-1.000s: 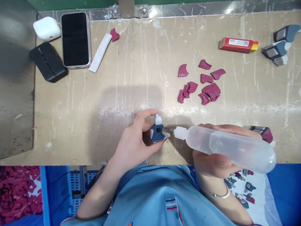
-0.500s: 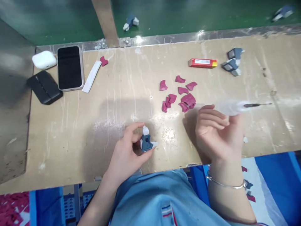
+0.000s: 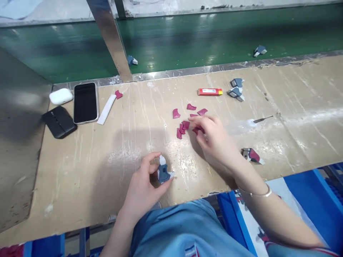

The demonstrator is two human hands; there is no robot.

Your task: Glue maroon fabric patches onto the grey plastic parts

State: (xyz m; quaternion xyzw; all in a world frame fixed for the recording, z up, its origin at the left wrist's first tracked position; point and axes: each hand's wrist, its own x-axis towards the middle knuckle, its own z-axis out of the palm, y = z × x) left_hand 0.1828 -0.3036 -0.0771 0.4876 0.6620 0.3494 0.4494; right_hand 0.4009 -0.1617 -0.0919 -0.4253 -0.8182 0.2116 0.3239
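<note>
Left grip (image 3: 144, 182) on a blue part (image 3: 163, 174), right grip (image 3: 213, 137) among red pieces (image 3: 185, 125)

On the bench (image 3: 77, 167), a phone (image 3: 85, 102), a white case (image 3: 61, 96), a black case (image 3: 59, 122) and a white strip (image 3: 106, 109) lie beyond the left grip, off to its left. Past the right grip lie a red bar (image 3: 209, 92) and, just beside it, grey-blue parts (image 3: 236, 89). To its right are a blurred bottle (image 3: 242, 125) and, nearer the forearm, a red-faced part (image 3: 253, 155).

The right grip hides some red pieces. Its thumb and fingers curve around one; whether they have closed on it, I cannot tell. The left grip pinches the blue part between forefinger and thumb.
</note>
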